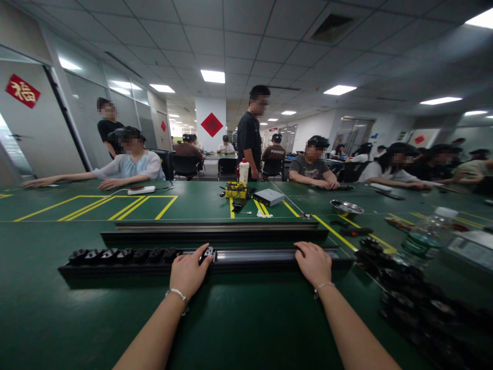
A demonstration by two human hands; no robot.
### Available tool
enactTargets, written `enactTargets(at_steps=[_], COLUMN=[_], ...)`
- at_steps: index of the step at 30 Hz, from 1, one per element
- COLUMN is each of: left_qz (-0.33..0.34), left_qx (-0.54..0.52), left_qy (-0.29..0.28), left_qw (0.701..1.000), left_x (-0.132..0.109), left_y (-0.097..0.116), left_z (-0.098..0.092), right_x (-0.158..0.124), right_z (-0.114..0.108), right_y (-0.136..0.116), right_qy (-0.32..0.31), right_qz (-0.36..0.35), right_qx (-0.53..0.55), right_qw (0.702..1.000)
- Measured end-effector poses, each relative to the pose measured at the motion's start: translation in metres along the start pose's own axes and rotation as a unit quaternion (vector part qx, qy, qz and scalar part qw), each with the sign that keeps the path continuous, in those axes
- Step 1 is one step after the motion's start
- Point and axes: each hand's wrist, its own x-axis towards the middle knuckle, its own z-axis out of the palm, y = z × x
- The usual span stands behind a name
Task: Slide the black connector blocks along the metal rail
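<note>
Left hand [188, 275] pinches a small black block [208, 252], mid-frame!
Right hand [316, 264] curls over the long black metal rail [254, 256], grip unclear; likely stiff, hold its sides.

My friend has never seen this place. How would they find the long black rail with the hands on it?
Find the big green table. Across its middle lies the near rail, with the left hand and right hand on it. Unlike the rail behind, it holds a row of dark blocks at the left and shows a silvery strip between the hands.
</note>
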Motion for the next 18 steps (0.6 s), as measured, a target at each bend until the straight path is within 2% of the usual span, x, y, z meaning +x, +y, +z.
enactTargets(at_steps=[18], left_qz=[0.000], left_qx=[0.008], left_qy=[0.013], left_qw=[1.000], left_x=[0.0005], left_y=[0.0004], left_z=[0.0023], right_x=[0.0011], right_z=[0.0020], right_y=[0.0013], right_qy=[-0.008], right_qz=[0.000], right_qx=[0.005], right_qw=[1.000])
